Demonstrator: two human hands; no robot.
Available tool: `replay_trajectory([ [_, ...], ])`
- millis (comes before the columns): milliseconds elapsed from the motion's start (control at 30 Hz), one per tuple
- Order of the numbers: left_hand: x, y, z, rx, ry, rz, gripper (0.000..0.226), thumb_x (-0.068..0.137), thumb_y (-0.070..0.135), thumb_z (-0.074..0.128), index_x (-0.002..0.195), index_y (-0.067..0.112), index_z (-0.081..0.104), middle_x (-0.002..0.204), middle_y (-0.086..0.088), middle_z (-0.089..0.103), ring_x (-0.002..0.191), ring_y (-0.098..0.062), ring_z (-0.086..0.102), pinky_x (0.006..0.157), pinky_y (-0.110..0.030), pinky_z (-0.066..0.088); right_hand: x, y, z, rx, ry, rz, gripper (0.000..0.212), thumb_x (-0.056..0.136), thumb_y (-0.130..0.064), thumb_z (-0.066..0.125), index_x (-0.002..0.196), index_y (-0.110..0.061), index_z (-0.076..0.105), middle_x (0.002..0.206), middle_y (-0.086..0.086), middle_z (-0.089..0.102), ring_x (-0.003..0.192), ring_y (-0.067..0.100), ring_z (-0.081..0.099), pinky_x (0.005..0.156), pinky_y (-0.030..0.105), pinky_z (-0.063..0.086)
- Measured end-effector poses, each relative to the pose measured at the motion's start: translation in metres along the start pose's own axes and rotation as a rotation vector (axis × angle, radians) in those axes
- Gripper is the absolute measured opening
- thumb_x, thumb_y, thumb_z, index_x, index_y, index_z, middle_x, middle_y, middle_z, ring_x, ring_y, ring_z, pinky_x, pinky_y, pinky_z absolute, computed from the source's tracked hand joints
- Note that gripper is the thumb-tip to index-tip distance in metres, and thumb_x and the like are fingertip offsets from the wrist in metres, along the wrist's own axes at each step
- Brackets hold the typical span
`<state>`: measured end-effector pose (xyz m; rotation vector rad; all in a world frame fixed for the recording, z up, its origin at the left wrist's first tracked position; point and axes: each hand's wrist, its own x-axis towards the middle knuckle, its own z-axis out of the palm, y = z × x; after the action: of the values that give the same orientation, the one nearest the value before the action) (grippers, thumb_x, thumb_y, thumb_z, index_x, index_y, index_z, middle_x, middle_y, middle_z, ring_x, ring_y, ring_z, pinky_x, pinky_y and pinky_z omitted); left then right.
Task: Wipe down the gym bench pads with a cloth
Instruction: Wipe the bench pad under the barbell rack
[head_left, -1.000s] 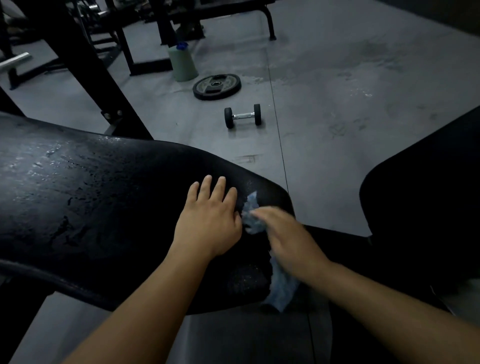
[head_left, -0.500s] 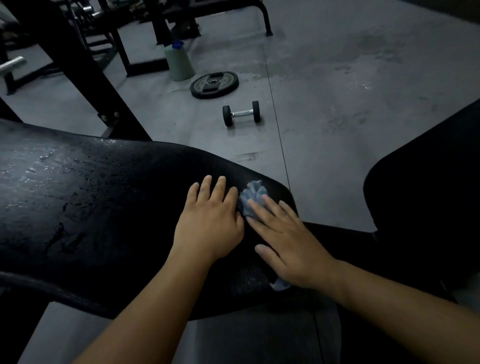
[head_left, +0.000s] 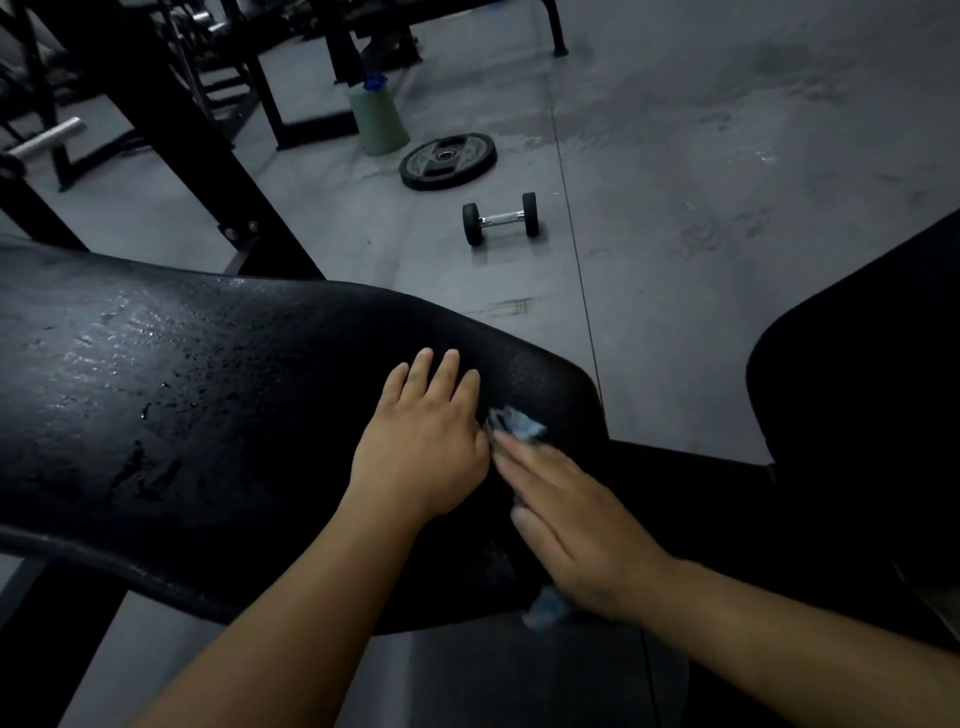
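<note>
Cloth (head_left: 519, 423), blue and crumpled, lies under the right hand (head_left: 576, 525) low in the middle of the frame, at the right end of the big black bench pad (head_left: 208, 415). This hand is a bit blurry and presses flat with straight fingers. Just left of it, the left hand (head_left: 421, 452) rests flat on the pad, fingers straight too. The pad looks wet and shiny on the left. Another black pad (head_left: 857, 389) sits at the right edge. Farther up, the grey floor (head_left: 727, 208) holds a small dumbbell (head_left: 501, 218), then a round weight plate (head_left: 448, 161), then a green jug (head_left: 378, 122).

No legible text, label, brand or number anywhere.
</note>
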<state>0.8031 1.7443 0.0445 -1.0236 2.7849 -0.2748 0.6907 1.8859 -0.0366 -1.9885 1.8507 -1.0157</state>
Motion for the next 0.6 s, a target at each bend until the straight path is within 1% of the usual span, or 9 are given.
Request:
replay_trajectory([
  [100,0.002,-0.003,-0.004,-0.013,-0.029,0.034,0.065,0.099,0.041,0.019,0.159,0.017,0.012,0.168,-0.008,0.002,0.154,-0.028,-0.003,0.125,-0.042,0.001,0.014,0.033,-0.016,-0.109,-0.008,-0.015,0.053,0.098,-0.027,0.036,0.148,-0.012,0.044,0.156,0.003,0.038,0.145,0.014,0.031,0.121,0.032,0.016],
  [167,0.004,-0.011,-0.010,-0.011,-0.071,0.068,0.063,0.103,0.041,0.028,0.160,0.019,0.012,0.168,-0.005,0.001,0.154,-0.025,-0.003,0.125,-0.040,0.001,0.067,0.056,-0.022,-0.107,0.089,0.171,0.053,0.099,-0.028,0.033,0.149,-0.010,0.042,0.158,0.007,0.036,0.146,0.022,0.031,0.120,0.034,0.020],
  [233,0.001,-0.026,-0.013,0.039,-0.060,0.073,0.065,0.102,0.049,0.026,0.160,0.020,0.015,0.168,-0.002,0.004,0.154,-0.021,-0.002,0.125,-0.040,0.002,0.102,0.049,-0.015,-0.091,0.117,0.349,0.049,0.102,-0.023,0.037,0.148,-0.006,0.042,0.159,0.011,0.033,0.146,0.029,0.030,0.121,0.037,0.020],
  [267,-0.003,-0.033,-0.013,0.066,-0.035,0.061,0.068,0.100,0.053,0.019,0.160,0.021,0.016,0.168,0.000,0.006,0.155,-0.020,-0.001,0.125,-0.040,0.002,0.102,0.033,-0.007,-0.112,0.126,0.317,0.048,0.101,-0.021,0.039,0.144,-0.002,0.045,0.157,0.015,0.036,0.144,0.033,0.033,0.120,0.038,0.020],
  [300,-0.007,-0.039,-0.012,0.079,-0.014,0.048,0.073,0.095,0.056,0.010,0.160,0.022,0.017,0.168,0.001,0.007,0.155,-0.019,0.000,0.125,-0.040,0.002,0.089,0.014,0.002,-0.117,0.120,0.204,0.048,0.099,-0.021,0.041,0.140,0.002,0.050,0.152,0.019,0.041,0.141,0.036,0.038,0.119,0.038,0.020],
  [367,-0.014,-0.042,-0.011,0.064,-0.004,0.047,0.082,0.087,0.053,-0.002,0.160,0.021,0.017,0.168,0.002,0.007,0.154,-0.017,0.001,0.124,-0.039,0.001,0.045,-0.015,0.010,-0.078,0.031,-0.050,0.052,0.096,-0.024,0.042,0.142,0.001,0.049,0.151,0.016,0.045,0.140,0.030,0.040,0.119,0.032,0.019],
  [433,-0.014,-0.041,-0.010,0.040,0.003,0.052,0.083,0.085,0.049,-0.003,0.160,0.020,0.017,0.168,0.001,0.007,0.154,-0.017,0.002,0.124,-0.039,0.002,0.030,-0.010,-0.001,-0.015,-0.030,-0.141,0.054,0.094,-0.017,0.043,0.147,-0.006,0.044,0.154,0.009,0.041,0.143,0.019,0.035,0.120,0.025,0.019],
  [533,-0.012,-0.041,-0.010,0.017,0.021,0.056,0.079,0.087,0.048,0.001,0.159,0.020,0.020,0.167,0.001,0.010,0.154,-0.017,0.004,0.125,-0.040,0.004,0.059,0.007,-0.020,0.154,0.113,0.027,0.057,0.085,0.002,0.043,0.140,-0.009,0.052,0.144,0.004,0.048,0.134,0.013,0.043,0.113,0.015,0.026],
  [600,-0.013,-0.041,-0.010,0.001,0.041,0.052,0.078,0.087,0.047,0.005,0.158,0.020,0.025,0.167,-0.001,0.016,0.154,-0.018,0.009,0.125,-0.040,0.007,0.085,0.004,-0.030,0.287,0.211,0.166,0.049,0.088,0.006,0.042,0.132,-0.014,0.055,0.131,-0.002,0.051,0.122,0.006,0.048,0.104,0.010,0.032],
])
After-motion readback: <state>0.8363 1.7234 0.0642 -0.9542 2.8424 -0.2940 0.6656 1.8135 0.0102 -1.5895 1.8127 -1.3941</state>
